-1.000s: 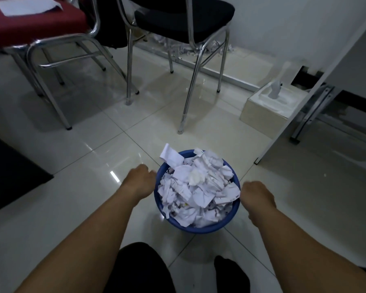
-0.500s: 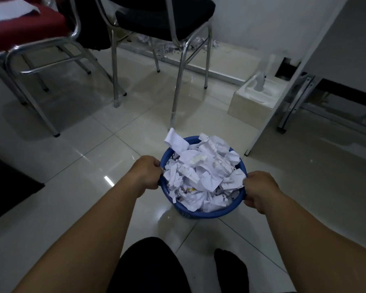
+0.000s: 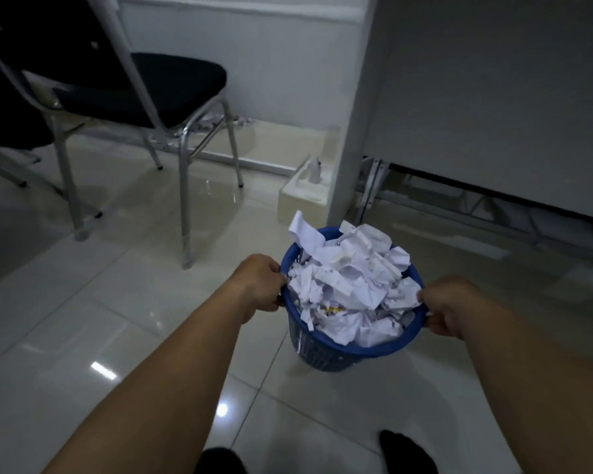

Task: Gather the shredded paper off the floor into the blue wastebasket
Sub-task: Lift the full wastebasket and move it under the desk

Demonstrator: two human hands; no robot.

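Note:
The blue wastebasket [image 3: 326,354] is in the middle of the view, heaped above its rim with crumpled white shredded paper [image 3: 350,285]. My left hand [image 3: 261,285] grips the rim on the left side. My right hand [image 3: 451,304] grips the rim on the right side. The basket looks lifted off the tiled floor and tilts slightly toward me. More paper scraps [image 3: 216,121] lie on the floor by the wall behind the chair.
A black-seated chair [image 3: 158,87] with chrome legs stands at the left. A cream tissue box [image 3: 305,196] sits on the floor beside a white table leg [image 3: 350,131]. A folding table frame [image 3: 476,206] runs along the right. My dark-socked feet [image 3: 404,453] show at the bottom.
Both hands closed on the basket's rim and raised it. The view swung up and right, so the red chair left the frame.

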